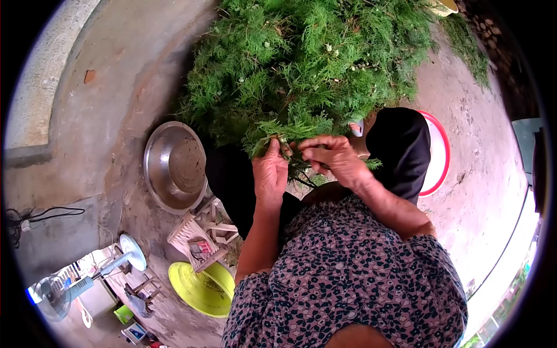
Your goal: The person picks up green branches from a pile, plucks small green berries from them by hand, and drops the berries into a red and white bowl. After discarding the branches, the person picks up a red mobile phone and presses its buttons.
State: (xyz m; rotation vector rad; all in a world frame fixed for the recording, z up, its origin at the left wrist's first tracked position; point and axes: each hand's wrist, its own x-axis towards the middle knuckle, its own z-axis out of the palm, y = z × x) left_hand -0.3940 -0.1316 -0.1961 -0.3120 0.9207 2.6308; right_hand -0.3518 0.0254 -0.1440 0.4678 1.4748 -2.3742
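My left hand (271, 173) is closed, thumb and fingers pinching a cypress sprig (290, 129) with flat green fronds, just in front of the pile. Close beside it on the right, my right hand (337, 159) is closed too, its thumb and forefinger pressed together near the sprig's stem. Whatever sits between those right fingertips is too small to make out. Beyond both hands a large heap of cypress branches (313, 64) spreads out, with small pale cones among the foliage. Thin dark twigs and a few fronds hang below the hands, between my knees.
A steel basin (155, 168) stands left of my legs, a red-rimmed white basin (444, 153) to the right. Behind on the left are a small wooden chair (191, 238), a yellow-green basin (185, 281) and a standing fan (133, 252). A black cable (58, 212) lies far left.
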